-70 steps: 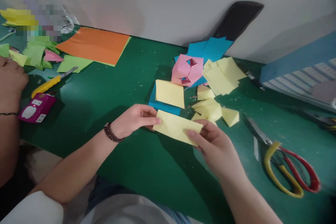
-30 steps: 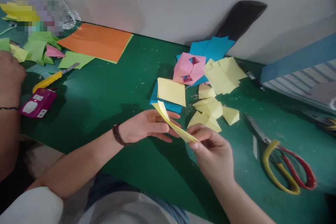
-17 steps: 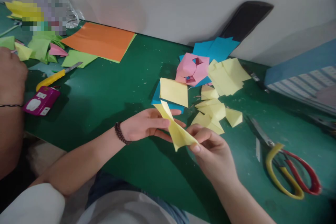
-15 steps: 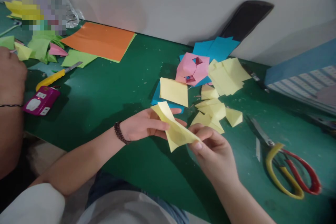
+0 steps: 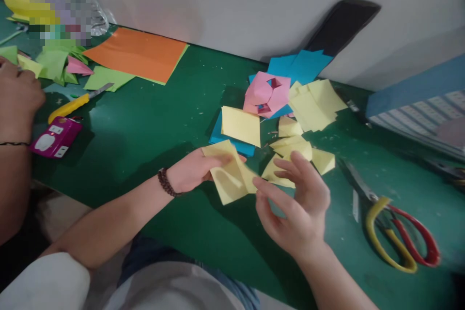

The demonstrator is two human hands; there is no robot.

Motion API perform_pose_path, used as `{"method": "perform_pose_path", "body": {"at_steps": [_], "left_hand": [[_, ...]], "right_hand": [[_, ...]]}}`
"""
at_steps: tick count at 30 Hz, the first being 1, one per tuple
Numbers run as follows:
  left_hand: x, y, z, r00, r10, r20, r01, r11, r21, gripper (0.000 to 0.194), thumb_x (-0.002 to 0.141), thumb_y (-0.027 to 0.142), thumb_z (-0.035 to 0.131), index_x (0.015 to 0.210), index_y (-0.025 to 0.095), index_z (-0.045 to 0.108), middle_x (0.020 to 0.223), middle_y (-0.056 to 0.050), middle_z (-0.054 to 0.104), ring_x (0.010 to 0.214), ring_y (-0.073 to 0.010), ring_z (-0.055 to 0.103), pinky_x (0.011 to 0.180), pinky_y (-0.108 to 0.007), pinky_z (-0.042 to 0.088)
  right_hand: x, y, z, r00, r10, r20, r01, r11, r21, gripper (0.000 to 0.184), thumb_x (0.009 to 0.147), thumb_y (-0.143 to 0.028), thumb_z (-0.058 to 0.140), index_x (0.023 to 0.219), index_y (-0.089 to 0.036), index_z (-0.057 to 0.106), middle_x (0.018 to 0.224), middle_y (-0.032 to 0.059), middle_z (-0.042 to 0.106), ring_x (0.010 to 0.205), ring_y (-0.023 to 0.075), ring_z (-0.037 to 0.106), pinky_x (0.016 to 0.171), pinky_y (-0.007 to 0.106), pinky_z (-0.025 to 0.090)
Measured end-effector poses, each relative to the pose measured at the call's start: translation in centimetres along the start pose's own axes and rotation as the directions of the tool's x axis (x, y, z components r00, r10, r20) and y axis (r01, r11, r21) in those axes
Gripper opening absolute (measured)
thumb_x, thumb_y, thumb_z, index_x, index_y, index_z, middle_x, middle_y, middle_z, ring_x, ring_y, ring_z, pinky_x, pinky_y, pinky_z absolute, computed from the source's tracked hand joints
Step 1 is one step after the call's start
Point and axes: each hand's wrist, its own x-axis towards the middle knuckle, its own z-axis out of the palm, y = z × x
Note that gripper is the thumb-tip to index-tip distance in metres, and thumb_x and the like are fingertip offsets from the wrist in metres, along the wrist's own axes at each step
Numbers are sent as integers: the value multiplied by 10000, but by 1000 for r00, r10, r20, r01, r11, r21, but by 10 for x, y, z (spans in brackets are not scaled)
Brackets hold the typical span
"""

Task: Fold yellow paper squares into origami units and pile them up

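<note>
My left hand (image 5: pixel 192 172), with a bead bracelet on its wrist, pinches the upper left corner of a yellow paper sheet (image 5: pixel 230 179) that is unfolding and sagging above the green mat (image 5: pixel 152 121). My right hand (image 5: pixel 296 203) is just to the right of the sheet, fingers spread apart, index fingertip near its right edge and holding nothing. Behind my hands lie folded yellow paper pieces (image 5: pixel 292 147), a flat yellow square on blue paper (image 5: pixel 240 126), and a pink folded paper model (image 5: pixel 267 95).
Scissors with yellow and red handles (image 5: pixel 394 230) lie at the right. Another person's hand (image 5: pixel 18 97) is at the far left, near a yellow utility knife (image 5: pixel 72 104) and a magenta device (image 5: pixel 56 136). Orange paper (image 5: pixel 138 53), blue sheets (image 5: pixel 298 65), a black object (image 5: pixel 341 22) against the wall.
The folded yellow strip held by both hands has been opened out. My right hand has let go and spread its fingers; my left hand still pinches the sheet.
</note>
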Motion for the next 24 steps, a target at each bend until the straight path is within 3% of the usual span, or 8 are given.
{"method": "perform_pose_path", "body": {"at_steps": [4,9,13,19,24], "left_hand": [[1,-1,2,999,34,-29,-35,999,-20,394,687,309,801,1037,169,688,1069,-76,713,1028,-250,654,868,-359,528],[4,-5,0,995,75,-65,-77,997,-20,355,697,290,791,1009,151,694,1057,-86,706,1004,-241,641,862,-354,514],[2,-5,0,998,38,-51,-40,999,-31,267,745,296,750,948,130,705,1010,-92,703,958,-230,636,793,-320,512],[1,-3,2,997,-81,-13,76,974,-214,205,842,242,647,1015,136,682,1087,-86,681,901,-164,637,749,-262,524],[1,-1,0,986,-114,119,132,978,-162,325,831,292,655,1107,121,639,1109,-117,679,926,-191,653,785,-306,535]], "right_hand": [[-2,2,2,998,-32,-53,30,999,-39,448,683,63,653,1022,-229,632,1584,54,212,1143,274,590,768,391,591],[-4,1,3,996,-32,78,31,999,10,382,711,25,619,1006,-216,647,1600,64,156,1272,368,487,825,478,569],[-6,1,5,991,-37,130,36,999,6,344,723,-37,679,1017,-215,657,1603,79,123,1333,418,409,876,522,549],[-7,9,6,995,28,94,-31,999,26,302,748,-36,682,955,-256,692,1562,41,244,1279,364,482,862,484,570],[-5,11,2,992,80,96,-87,994,68,160,783,-121,704,906,-224,698,1472,98,386,1176,315,562,833,453,575]]}}
